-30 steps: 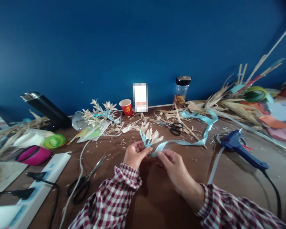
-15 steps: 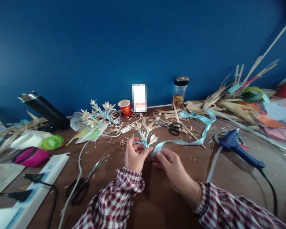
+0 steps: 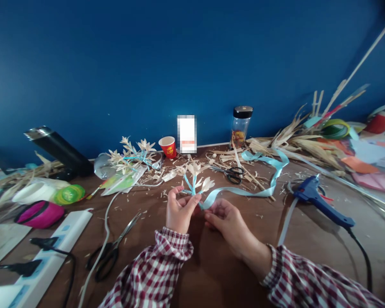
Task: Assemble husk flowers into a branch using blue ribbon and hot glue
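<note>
My left hand [image 3: 182, 210] pinches the stem of a small spray of cream dried-husk flowers [image 3: 194, 177], whose branches are wrapped in light blue. From the stem a light blue ribbon [image 3: 234, 191] runs out to the right, then curls back across the table. Close by on the right, the fingers of my right hand [image 3: 227, 220] are closed beside the ribbon's near end. Its fingertips hide what they grip, though the ribbon passes right at them. Behind and to the left lies a finished-looking bunch of similar flowers [image 3: 134, 154].
A blue glue gun [image 3: 324, 201] lies on the right, its cord trailing forward. Black-handled scissors [image 3: 111, 252] rest left of my sleeve, near a white power strip [image 3: 57, 248]. Another pair of scissors [image 3: 234, 174], a red paper cup [image 3: 168, 149] and a glass bottle [image 3: 241, 128] are at the back.
My right fingers have shifted slightly and the ribbon now arches more beside the stem. My left hand keeps its pinch, and the view has moved a little.
</note>
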A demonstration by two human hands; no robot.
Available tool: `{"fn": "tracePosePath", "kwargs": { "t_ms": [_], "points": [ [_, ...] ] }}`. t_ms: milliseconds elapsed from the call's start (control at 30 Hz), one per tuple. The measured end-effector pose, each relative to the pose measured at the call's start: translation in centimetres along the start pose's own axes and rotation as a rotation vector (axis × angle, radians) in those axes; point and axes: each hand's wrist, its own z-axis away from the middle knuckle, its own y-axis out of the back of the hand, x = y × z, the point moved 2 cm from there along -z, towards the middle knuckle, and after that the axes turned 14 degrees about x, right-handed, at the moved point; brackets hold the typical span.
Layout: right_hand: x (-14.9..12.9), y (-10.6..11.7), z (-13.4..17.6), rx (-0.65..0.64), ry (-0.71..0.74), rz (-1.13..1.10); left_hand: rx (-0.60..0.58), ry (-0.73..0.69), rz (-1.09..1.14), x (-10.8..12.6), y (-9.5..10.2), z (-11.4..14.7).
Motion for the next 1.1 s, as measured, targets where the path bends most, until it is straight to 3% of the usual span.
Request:
{"fn": "tracePosePath", "kwargs": {
  "t_ms": [67,200,300,433,533,700,867,1100],
  "points": [
    [-0.2,0.0,0.0,0.012,-0.03,-0.051,0.022,0.03,0.049,0.3,0.0,0.2],
    [-0.7,-0.1,0.0,0.031,-0.045,-0.118,0.092,-0.061,0.103,0.6,0.3,0.4],
    [-0.9,0.0,-0.1,0.063,-0.043,-0.169,0.043,-0.073,0.058,0.3,0.3,0.5],
    [-0.6,0.0,0.0,0.045,-0.046,-0.197,-0.058,0.083,-0.024,-0.7,-0.1,0.3],
    [-0.2,-0.1,0.1,0.009,-0.051,-0.182,-0.126,0.218,0.065,-1.0,-0.2,0.1],
    [-0.8,-0.3,0.2,-0.038,-0.097,-0.148,-0.168,0.279,0.143,-0.6,0.1,-0.2],
    [-1.4,0.0,0.0,-0.074,-0.13,-0.234,-0.21,0.354,0.076,-0.7,0.3,-0.3],
    [-1.2,0.2,0.2,0.043,-0.028,-0.019,-0.234,0.181,-0.13,-1.3,0.7,-0.8]
  ]
}}
